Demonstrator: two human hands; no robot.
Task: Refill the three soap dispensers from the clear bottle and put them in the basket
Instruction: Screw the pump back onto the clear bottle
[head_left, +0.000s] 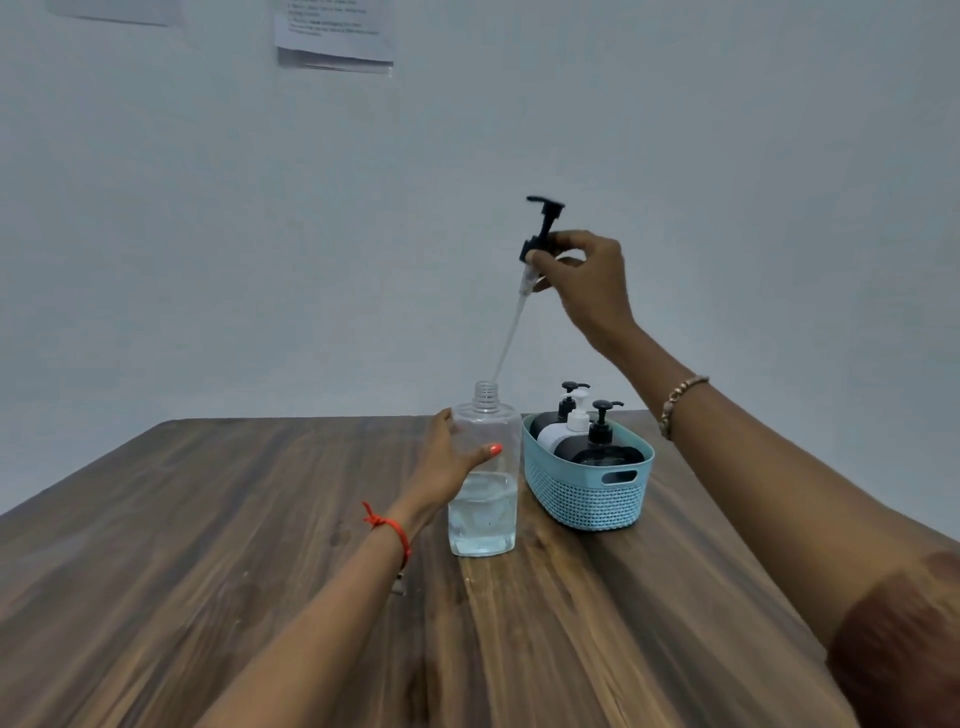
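The clear bottle (484, 483) stands upright on the wooden table (218, 545), its neck uncapped and liquid filling its lower part. My left hand (453, 460) grips its left side at mid height. My right hand (584, 278) pinches a black pump head (541, 228) high above the bottle. Its long clear tube (511, 332) slants down, and the tip sits just above the bottle's neck. Just right of the bottle, a light blue basket (587, 491) holds three dispensers: two black ones (605, 447) and a white one (563, 431), all with pumps on.
The table's far edge meets a plain pale wall. Papers (335, 36) hang on the wall at the upper left. The table's right edge runs close behind the basket.
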